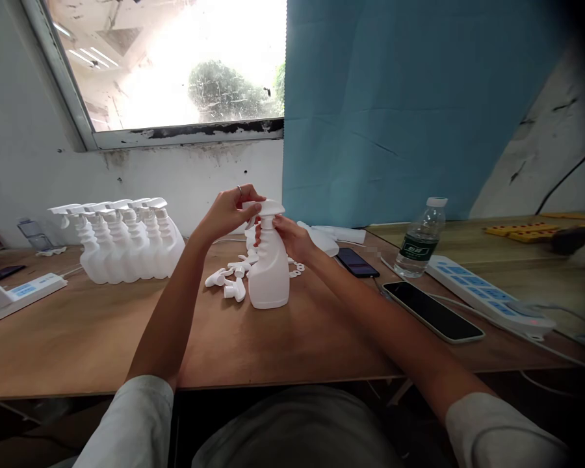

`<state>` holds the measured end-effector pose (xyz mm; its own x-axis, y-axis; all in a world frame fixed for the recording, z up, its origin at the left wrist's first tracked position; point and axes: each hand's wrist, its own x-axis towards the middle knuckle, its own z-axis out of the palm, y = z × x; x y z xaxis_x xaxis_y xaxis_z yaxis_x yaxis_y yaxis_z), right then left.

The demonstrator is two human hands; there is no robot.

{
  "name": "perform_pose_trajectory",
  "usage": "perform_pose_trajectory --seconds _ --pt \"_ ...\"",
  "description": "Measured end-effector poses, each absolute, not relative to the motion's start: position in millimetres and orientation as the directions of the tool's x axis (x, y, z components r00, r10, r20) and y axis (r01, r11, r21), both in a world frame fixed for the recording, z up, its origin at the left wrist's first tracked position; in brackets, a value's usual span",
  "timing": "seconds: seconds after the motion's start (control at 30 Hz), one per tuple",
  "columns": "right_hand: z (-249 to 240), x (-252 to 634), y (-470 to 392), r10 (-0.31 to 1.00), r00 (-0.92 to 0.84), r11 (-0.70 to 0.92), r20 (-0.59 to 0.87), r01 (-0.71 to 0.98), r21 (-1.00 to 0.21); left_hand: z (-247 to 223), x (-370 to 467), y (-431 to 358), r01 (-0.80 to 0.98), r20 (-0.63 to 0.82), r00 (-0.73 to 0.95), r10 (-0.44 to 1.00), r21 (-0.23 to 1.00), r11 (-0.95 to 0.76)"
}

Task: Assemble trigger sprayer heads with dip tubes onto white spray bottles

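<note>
A white spray bottle (269,276) stands upright on the brown table in front of me, with a white trigger sprayer head (272,207) on its neck. My left hand (234,211) is closed on the sprayer head from the left, thumb and fingers on its nozzle side. From the right, my right hand (295,237) is closed around the bottle's neck just under the head; some of its fingers are hidden behind the bottle. Several loose white trigger sprayer heads (234,288) lie on the table just left of and behind the bottle.
A row of several white spray bottles with heads (127,244) stands at the back left. To the right are two phones (431,311), a water bottle (422,240) and a power strip (487,296). Another power strip (24,296) lies at the left edge.
</note>
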<state>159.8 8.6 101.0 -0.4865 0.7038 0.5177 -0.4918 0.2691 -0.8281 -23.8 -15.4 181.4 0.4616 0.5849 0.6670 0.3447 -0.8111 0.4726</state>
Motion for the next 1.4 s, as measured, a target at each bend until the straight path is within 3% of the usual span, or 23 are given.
perform_pose_trajectory --seconds 0.17,0.3,0.93,1.1,1.3,1.4 --pt "98 151 4 0.765 -0.344 0.373 0.544 -0.452 -0.81 181 -27 -13 0.281 0.641 0.509 0.574 0.507 -0.815" --pt "97 148 1 0.739 -0.383 0.343 0.554 -0.494 -0.799 181 -30 -12 0.253 0.636 0.523 0.567 0.52 -0.816" --pt "95 137 -6 0.771 -0.211 0.491 0.601 -0.404 -0.772 182 -35 -18 0.321 0.629 0.509 0.588 0.495 -0.807" --pt "94 139 -9 0.746 -0.282 0.439 0.603 -0.473 -0.764 183 -35 -20 0.313 0.627 0.499 0.598 0.513 -0.799" --pt "96 132 -10 0.764 -0.137 0.554 0.631 -0.361 -0.75 182 -32 -19 0.295 0.614 0.494 0.616 0.548 -0.783" --pt "94 135 -9 0.758 -0.15 0.545 0.635 -0.389 -0.742 180 -31 -17 0.274 0.61 0.495 0.618 0.566 -0.778"
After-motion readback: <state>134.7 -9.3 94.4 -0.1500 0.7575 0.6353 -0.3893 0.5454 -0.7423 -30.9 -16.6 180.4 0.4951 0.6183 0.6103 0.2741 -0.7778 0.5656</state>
